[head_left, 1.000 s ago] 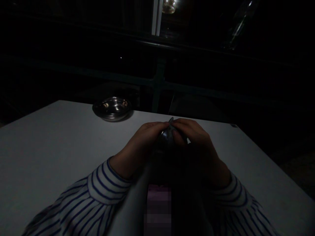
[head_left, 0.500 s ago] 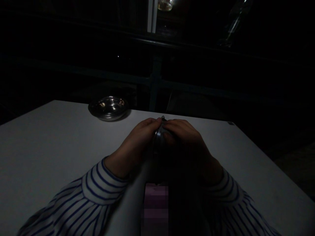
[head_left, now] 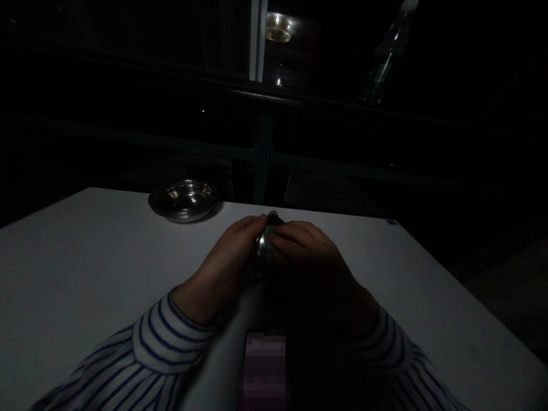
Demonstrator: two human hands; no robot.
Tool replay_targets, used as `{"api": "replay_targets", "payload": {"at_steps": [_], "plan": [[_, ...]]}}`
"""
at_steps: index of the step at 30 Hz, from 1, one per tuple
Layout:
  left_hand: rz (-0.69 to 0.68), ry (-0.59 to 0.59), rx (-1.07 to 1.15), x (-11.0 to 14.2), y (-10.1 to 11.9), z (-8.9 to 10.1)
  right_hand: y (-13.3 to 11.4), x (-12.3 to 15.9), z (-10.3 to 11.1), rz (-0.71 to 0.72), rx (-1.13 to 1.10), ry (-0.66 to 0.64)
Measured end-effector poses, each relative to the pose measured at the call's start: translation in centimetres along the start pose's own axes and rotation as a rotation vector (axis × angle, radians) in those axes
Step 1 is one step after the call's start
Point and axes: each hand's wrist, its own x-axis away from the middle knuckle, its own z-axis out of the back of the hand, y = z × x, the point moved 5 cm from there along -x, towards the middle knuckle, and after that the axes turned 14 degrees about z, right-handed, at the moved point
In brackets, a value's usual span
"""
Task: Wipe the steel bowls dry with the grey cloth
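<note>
Between my hands, above the white table (head_left: 115,251), is a shiny, curved metal bowl (head_left: 262,244), tipped on its side and mostly covered by my fingers and deep shadow. My left hand (head_left: 225,260) grips its left side, thumb near the top. From the right, my right hand (head_left: 310,245) lies over it with bent fingers pressed against the metal. A dark patch shows by the fingertips; I cannot tell whether it is cloth or shadow. To the far left stands a stack of steel bowls (head_left: 184,201), apart from both hands.
A phone (head_left: 264,365) with a lit, blurred screen lies in front of me. Past the table's far edge are dark rails (head_left: 263,154) and a window frame (head_left: 258,40). A clear plastic bottle (head_left: 389,57) stands at the back right. The room is very dark.
The view has tilted up a little, so everything sits lower in the picture. My right fingers have shifted slightly over the bowl, and more of its shiny side shows. Both hands keep hold.
</note>
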Motion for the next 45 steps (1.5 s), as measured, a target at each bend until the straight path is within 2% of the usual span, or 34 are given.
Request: {"api": "replay_targets", "payload": {"at_steps": [3,7,9,11,13,17,20,22,26,28,30,32,35,38,41,45], "plan": [[-0.017,-0.014,0.003,0.0,-0.1,0.0,0.4,0.0,-0.1,-0.037,0.018,0.035],[0.002,-0.041,-0.078,0.2,-0.2,-0.4,3.1,0.8,0.3,-0.228,-0.050,0.123],[0.020,-0.063,-0.097,0.4,-0.3,-0.7,3.9,1.1,0.5,-0.278,-0.081,0.143],[0.022,-0.073,-0.092,0.5,-0.2,-0.8,3.8,1.0,0.7,-0.239,-0.082,0.157],[0.012,-0.063,-0.077,0.4,-0.2,-0.6,2.8,0.7,0.8,-0.140,-0.061,0.152],[0.010,-0.035,-0.017,0.1,-0.1,-0.1,0.3,0.1,-0.1,0.028,0.010,0.043],[0.061,-0.021,0.026,0.0,-0.3,0.0,-0.8,-0.1,-0.6,0.096,0.065,-0.008],[0.042,-0.022,0.047,0.1,-0.2,-0.2,-0.6,-0.1,-0.5,0.067,0.079,0.006],[0.004,-0.046,0.000,0.4,-0.1,-0.7,1.3,0.3,0.0,-0.134,0.052,0.058],[0.007,-0.054,-0.027,0.4,-0.1,-0.7,2.0,0.6,0.0,-0.184,0.031,0.063],[-0.006,-0.063,-0.030,0.3,-0.1,-0.7,1.9,0.6,0.0,-0.159,0.027,0.060],[0.002,-0.043,0.002,0.2,0.0,-0.4,1.0,0.4,-0.2,-0.073,0.043,0.046],[0.078,0.021,0.091,0.1,-0.1,0.1,-0.7,0.0,-0.6,0.079,0.092,0.004],[0.111,0.051,0.140,-0.1,-0.2,0.4,-1.5,-0.3,-0.9,0.145,0.113,-0.022],[0.076,0.019,0.120,-0.3,-0.3,0.2,-0.6,-0.2,-0.7,0.087,0.123,0.001],[0.048,-0.037,0.068,-0.2,-0.5,-0.2,1.8,0.5,-0.2,-0.091,0.069,0.046]]}}
